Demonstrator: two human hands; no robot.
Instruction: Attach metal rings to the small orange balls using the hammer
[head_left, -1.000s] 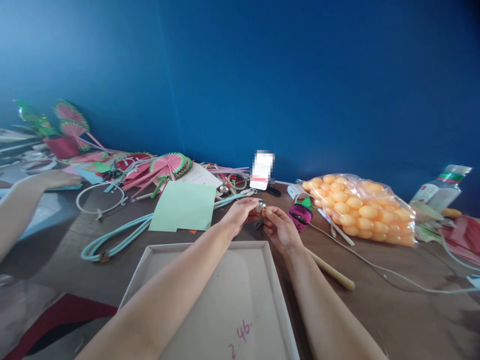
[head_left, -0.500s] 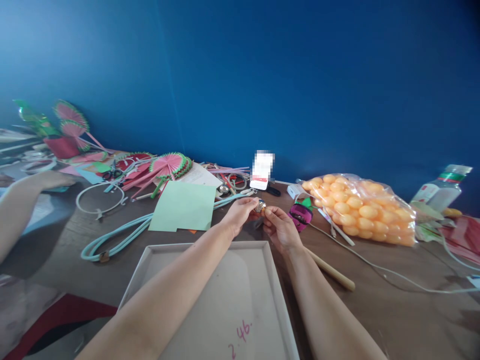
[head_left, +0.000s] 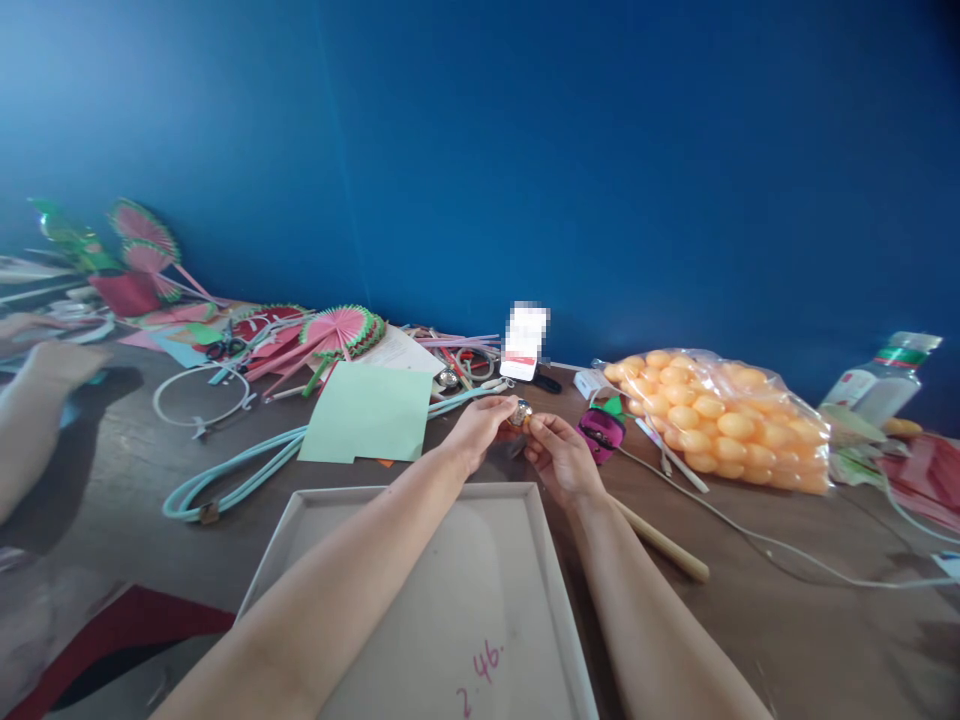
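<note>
Beyond the far edge of a shallow grey box lid point(head_left: 529, 520), both hands come together around a small shiny round metal piece point(head_left: 522, 410) with a bit of orange at its lower side. My left hand point(head_left: 484, 428) is closed, pinching it from the left. From the right, my right hand point(head_left: 561, 455) pinches at its edge with thumb and forefinger. What exactly the piece is cannot be made out. A purple pouch point(head_left: 602, 433) with green leaves lies just right of my right hand. A light green paper sheet point(head_left: 366, 412) lies left of my left hand.
Behind the hands stands a lit phone point(head_left: 523, 342). A bag of orange balls point(head_left: 720, 420), a wooden stick point(head_left: 667, 545) and a white cable point(head_left: 780, 550) lie rightward. Leftward are looped blue tubing point(head_left: 232, 475), paper fans point(head_left: 341, 330) and another person's hand point(head_left: 67, 365).
The other person's arm at the far left has drawn back leftward, and a second hand shows there. My own hands and the metal piece have hardly moved.
</note>
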